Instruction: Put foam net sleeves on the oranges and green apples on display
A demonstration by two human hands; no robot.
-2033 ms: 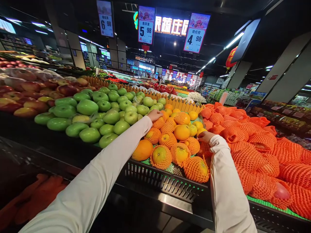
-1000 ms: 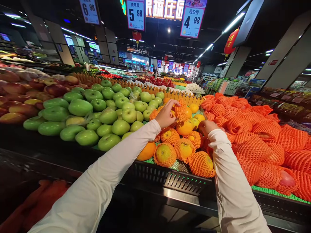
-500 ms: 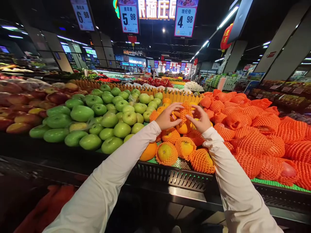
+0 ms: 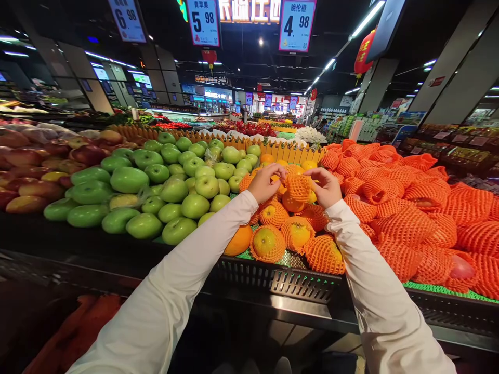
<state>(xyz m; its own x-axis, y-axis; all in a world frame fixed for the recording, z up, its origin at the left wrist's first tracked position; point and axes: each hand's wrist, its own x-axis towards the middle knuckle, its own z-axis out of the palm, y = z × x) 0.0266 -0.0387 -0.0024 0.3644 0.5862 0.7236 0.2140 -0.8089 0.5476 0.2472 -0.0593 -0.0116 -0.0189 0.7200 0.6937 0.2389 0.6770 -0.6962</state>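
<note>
My left hand: fingers closed on the foam net at its left edge.
My right hand: fingers gripping its right edge.
Net's place: between my hands, above the oranges.
Green apples: heaped left of the oranges.

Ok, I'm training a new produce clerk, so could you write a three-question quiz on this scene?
1. True or false: the green apples lie between the reddish fruit and the oranges.
2. The netting between the left hand and right hand is: A white, B orange, C blue?
3. Fill in: the rightmost large price sign reads 4.__.

Key: 1 true; 2 B; 3 98.
</note>
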